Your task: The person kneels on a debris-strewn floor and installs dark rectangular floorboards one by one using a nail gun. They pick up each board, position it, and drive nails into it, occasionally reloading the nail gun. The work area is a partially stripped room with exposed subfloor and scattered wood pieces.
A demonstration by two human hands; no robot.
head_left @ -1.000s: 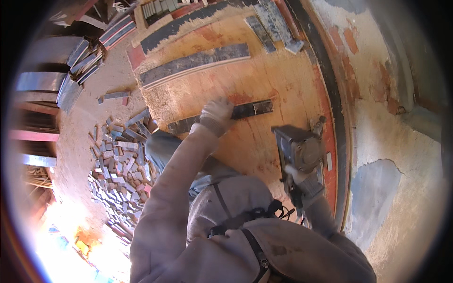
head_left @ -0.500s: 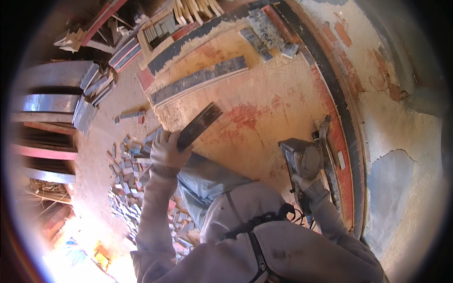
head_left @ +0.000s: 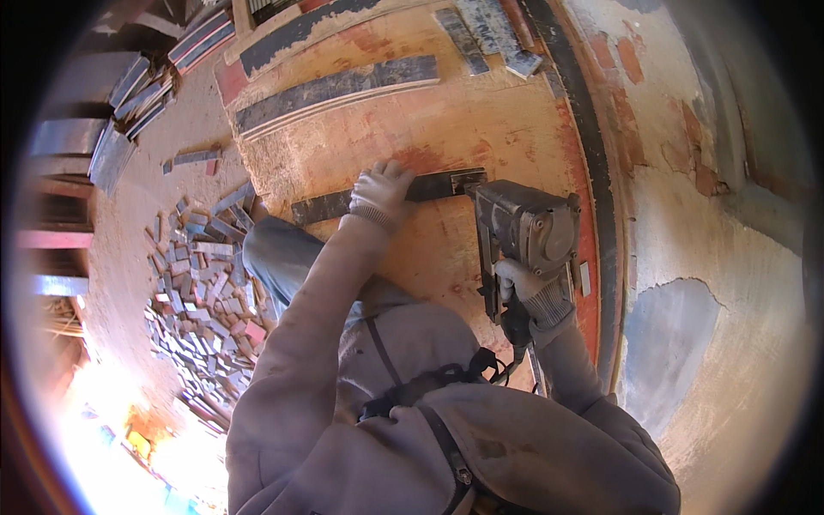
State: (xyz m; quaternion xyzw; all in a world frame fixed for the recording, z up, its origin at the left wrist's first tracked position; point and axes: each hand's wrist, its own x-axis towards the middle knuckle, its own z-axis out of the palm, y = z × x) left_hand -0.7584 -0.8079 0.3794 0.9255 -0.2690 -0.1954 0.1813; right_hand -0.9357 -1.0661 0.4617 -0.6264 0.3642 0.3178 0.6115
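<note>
At the left of the frame a heap of small wood offcuts [head_left: 202, 300] lay on the floor. Just above centre, the gloved left hand [head_left: 380, 194] pressed flat, fingers spread, on a dark wooden strip [head_left: 378, 196] lying across the plywood sheet [head_left: 429, 120]. The strip looked thin, stiff and light, best pinned near its middle. To its right, touching the strip's end, sat a grey nail gun [head_left: 525, 232], probably heavy; the gloved right hand [head_left: 528, 296] was closed around its handle at centre right.
</note>
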